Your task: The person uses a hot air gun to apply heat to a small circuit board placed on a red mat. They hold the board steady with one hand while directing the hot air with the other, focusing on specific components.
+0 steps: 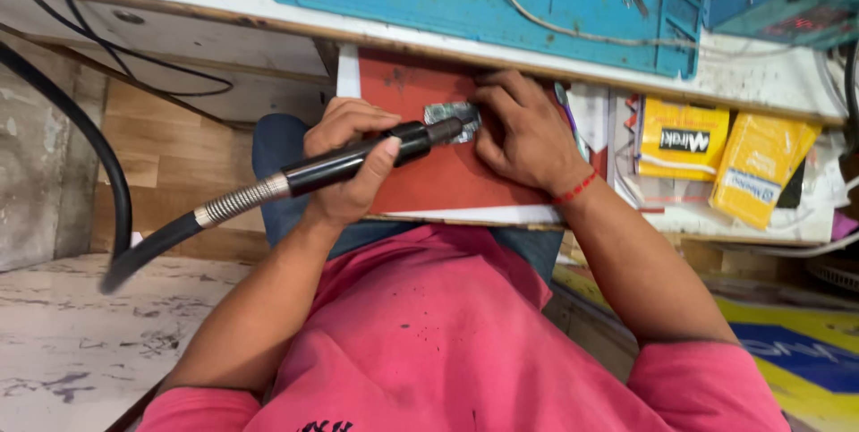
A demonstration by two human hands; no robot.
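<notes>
Head view: two hands [349, 159], one handpiece [358, 156]

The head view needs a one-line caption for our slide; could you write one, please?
Left hand holds a black rotary handpiece against a small metal piece pinned by the right hand.

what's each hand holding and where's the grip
The left hand grips a black rotary tool handpiece around its barrel. The right hand pins a small silvery metal piece by its edge against the red board.
</notes>
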